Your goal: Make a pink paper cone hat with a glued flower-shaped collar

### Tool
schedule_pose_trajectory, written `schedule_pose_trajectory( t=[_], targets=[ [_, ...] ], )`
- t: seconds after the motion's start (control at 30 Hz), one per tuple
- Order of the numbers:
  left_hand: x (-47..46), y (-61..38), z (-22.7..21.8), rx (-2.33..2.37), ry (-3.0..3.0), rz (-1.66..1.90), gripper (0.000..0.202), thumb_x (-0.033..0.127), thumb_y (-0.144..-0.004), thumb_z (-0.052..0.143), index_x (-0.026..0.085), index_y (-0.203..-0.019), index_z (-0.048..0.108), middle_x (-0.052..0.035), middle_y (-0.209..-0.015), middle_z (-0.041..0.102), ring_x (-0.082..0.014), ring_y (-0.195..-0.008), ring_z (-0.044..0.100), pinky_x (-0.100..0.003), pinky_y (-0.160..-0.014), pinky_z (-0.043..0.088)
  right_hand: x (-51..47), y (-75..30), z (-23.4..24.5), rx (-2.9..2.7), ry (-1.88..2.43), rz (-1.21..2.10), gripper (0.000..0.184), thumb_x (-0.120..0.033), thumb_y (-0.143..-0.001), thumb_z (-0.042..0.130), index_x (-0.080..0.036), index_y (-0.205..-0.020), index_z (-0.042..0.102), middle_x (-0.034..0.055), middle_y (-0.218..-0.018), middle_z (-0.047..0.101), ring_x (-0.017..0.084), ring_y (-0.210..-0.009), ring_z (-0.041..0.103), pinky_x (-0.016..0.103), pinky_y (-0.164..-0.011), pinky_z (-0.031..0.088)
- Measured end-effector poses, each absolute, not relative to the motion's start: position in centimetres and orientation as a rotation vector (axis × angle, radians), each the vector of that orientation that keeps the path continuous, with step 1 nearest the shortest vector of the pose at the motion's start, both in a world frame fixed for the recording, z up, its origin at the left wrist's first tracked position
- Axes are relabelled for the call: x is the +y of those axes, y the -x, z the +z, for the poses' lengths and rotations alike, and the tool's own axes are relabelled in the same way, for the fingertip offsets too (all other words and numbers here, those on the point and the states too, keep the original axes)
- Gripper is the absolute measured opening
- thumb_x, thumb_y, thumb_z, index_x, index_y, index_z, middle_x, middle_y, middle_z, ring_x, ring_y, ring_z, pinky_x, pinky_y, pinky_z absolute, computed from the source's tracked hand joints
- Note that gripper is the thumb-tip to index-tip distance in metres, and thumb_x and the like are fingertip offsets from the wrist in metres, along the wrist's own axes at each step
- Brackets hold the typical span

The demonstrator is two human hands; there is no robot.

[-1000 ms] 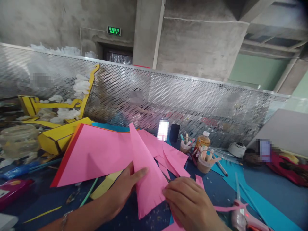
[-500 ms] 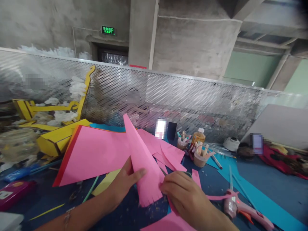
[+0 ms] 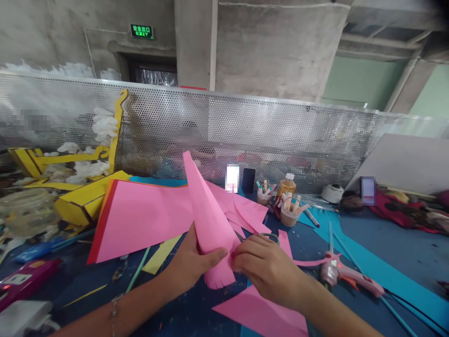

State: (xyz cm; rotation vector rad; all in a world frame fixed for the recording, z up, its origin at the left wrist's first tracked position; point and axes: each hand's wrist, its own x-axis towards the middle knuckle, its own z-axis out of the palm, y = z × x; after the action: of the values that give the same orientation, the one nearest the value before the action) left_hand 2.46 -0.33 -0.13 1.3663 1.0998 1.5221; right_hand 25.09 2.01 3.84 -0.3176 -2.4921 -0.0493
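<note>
A pink paper cone (image 3: 209, 213) leans up and to the left, its wide end low and cut into short slits along the rim. My left hand (image 3: 201, 255) is closed round its left side, thumb lying across the front. On the right edge near the wide end, my right hand (image 3: 266, 262) pinches the paper with fingers pressed together. Behind that hand, the dark handle of what look like scissors (image 3: 271, 236) shows in part. Pink paper sheets (image 3: 150, 215) lie behind the cone, and a pink offcut (image 3: 266, 313) lies below my right hand.
A pink glue gun (image 3: 351, 274) lies at right on blue paper (image 3: 393, 285). Cups of markers (image 3: 290, 216) and an amber bottle (image 3: 286, 185) stand behind. Left are a yellow cardboard piece (image 3: 82, 199) and a magenta device (image 3: 31, 281). A perforated metal screen (image 3: 245, 121) borders the back.
My right hand has shifted slightly up along the cone's right edge. The cone has turned a little more upright. The camera view has tilted down slightly.
</note>
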Motion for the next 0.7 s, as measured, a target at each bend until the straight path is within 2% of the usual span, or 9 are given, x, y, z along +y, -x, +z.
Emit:
schedule_pose_trajectory(
  t=[0.2, 0.3, 0.33, 0.5, 0.6, 0.67, 0.7],
  targets=[
    [-1.5, -3.0, 0.7, 1.12, -1.478, 1.504, 0.065, 0.03, -0.071, 0.087, 0.023, -0.128, 0.058, -0.0102, -0.115, 0.071, -0.0352, -0.111, 0.064, -0.048, -0.095, 0.053, 1.8, -24.8, 3.6, -2.475, 0.291, -0.049, 0.017, -0.016, -0.104, 0.052, -0.021, -0.095, 0.066, 0.0041, -0.093, 0.074, 0.018, -0.084, 0.064, 0.032, -0.076, 0.047],
    [-1.9, -3.3, 1.1, 1.105, -1.495, 1.483, 0.059, 0.031, -0.072, 0.087, 0.022, -0.124, 0.059, -0.0095, -0.112, 0.072, -0.0343, -0.107, 0.065, -0.047, -0.093, 0.054, 1.7, -24.7, 3.3, -2.399, 0.324, -0.042, 0.003, -0.021, -0.099, 0.063, -0.021, -0.1, 0.065, 0.0051, -0.098, 0.074, 0.019, -0.088, 0.066, 0.034, -0.079, 0.05],
    [-2.0, -3.4, 1.2, 1.093, -1.498, 1.468, 0.059, 0.033, -0.072, 0.086, 0.022, -0.123, 0.059, -0.0094, -0.111, 0.072, -0.0339, -0.106, 0.065, -0.047, -0.092, 0.054, 1.6, -24.6, 3.2, -2.368, 0.349, -0.029, 0.007, -0.021, -0.097, 0.067, -0.022, -0.103, 0.065, 0.0059, -0.101, 0.073, 0.021, -0.09, 0.067, 0.035, -0.08, 0.051],
    [-2.0, -3.2, 1.2, 1.073, -1.458, 1.405, 0.065, 0.038, -0.078, 0.082, 0.02, -0.131, 0.05, -0.0125, -0.123, 0.069, -0.0341, -0.113, 0.064, -0.049, -0.094, 0.054, 1.5, -24.6, 2.7, -2.247, 0.54, 0.049, 0.053, -0.021, -0.08, 0.084, -0.023, -0.125, 0.056, 0.0128, -0.121, 0.065, 0.029, -0.115, 0.063, 0.043, -0.091, 0.057],
    [-1.4, -2.7, 1.4, 1.051, -1.306, 1.421, 0.072, 0.041, -0.074, 0.087, 0.019, -0.131, 0.049, -0.0146, -0.126, 0.068, -0.0347, -0.114, 0.064, -0.048, -0.093, 0.055, 1.7, -25.1, 2.7, -2.262, 0.557, 0.053, 0.079, -0.031, -0.073, 0.09, -0.025, -0.139, 0.047, 0.0175, -0.139, 0.055, 0.034, -0.13, 0.056, 0.05, -0.099, 0.055],
    [-1.0, -2.4, 1.9, 0.98, -1.18, 1.439, 0.072, 0.042, -0.073, 0.087, 0.019, -0.13, 0.05, -0.0152, -0.124, 0.068, -0.035, -0.112, 0.065, -0.047, -0.09, 0.056, 1.8, -25.4, 2.9, -2.311, 0.485, 0.026, 0.084, -0.035, -0.072, 0.092, -0.026, -0.142, 0.046, 0.018, -0.143, 0.054, 0.035, -0.132, 0.056, 0.051, -0.099, 0.055],
    [-0.9, -2.3, 2.1, 0.943, -1.131, 1.444, 0.071, 0.042, -0.074, 0.087, 0.018, -0.13, 0.05, -0.0152, -0.123, 0.069, -0.0349, -0.111, 0.066, -0.047, -0.089, 0.057, 1.8, -25.5, 3.0, -2.326, 0.45, 0.003, 0.078, -0.034, -0.074, 0.09, -0.026, -0.14, 0.048, 0.0173, -0.142, 0.056, 0.034, -0.13, 0.058, 0.05, -0.099, 0.055]
  ],
)
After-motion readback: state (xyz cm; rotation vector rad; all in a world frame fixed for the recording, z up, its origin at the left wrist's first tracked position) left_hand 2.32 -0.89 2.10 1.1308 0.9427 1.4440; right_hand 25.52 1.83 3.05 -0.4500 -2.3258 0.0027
